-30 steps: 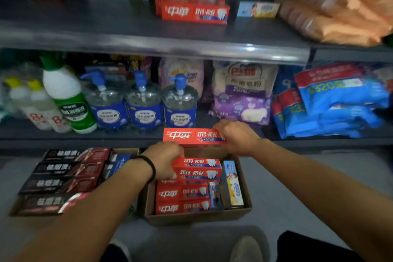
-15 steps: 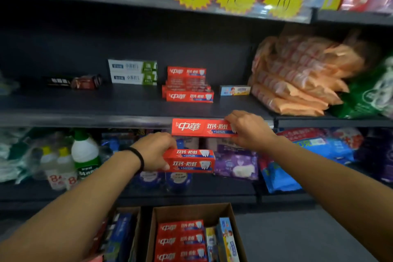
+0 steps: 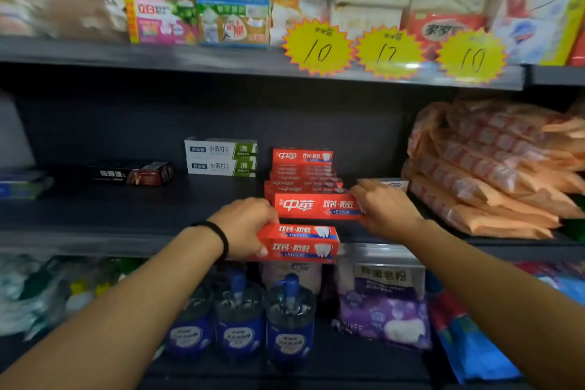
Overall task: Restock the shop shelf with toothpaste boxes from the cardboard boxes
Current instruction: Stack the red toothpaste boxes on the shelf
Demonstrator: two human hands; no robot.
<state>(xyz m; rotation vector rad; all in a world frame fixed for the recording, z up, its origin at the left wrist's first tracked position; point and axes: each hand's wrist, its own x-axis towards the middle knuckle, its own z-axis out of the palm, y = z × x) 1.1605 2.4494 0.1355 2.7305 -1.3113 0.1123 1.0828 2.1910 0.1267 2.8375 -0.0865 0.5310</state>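
The right hand [image 3: 384,210] pinches the right end of a red toothpaste box [image 3: 316,206], its grip closed on the carton's short end so the long printed face looks out toward the aisle. The carton sits at the near front of the red stack [image 3: 302,172] on the middle shelf [image 3: 126,215], touching or just above the boxes behind it; whether it already rests on the shelf board cannot be told. Holding it by one end probably leaves the far side free to slide up against the row. The left hand [image 3: 245,226] grips two more red boxes [image 3: 299,244] by their left ends, one lying on the other, fingers curled round them. They hang just in front of the shelf lip and a little lower than the first carton, most likely waiting their turn. The stack steps down from far to near, which keeps every label readable. To its left, well apart, stand two white and green boxes [image 3: 221,157], and further left a dark box [image 3: 133,172] lies flat. At the right of the stack a pile of orange packets [image 3: 487,168] crowds the shelf, so the red row has little room to spread that way. The cardboard boxes that supply the stock are not in view here. Blue pump bottles [image 3: 240,320] stand on the shelf below.
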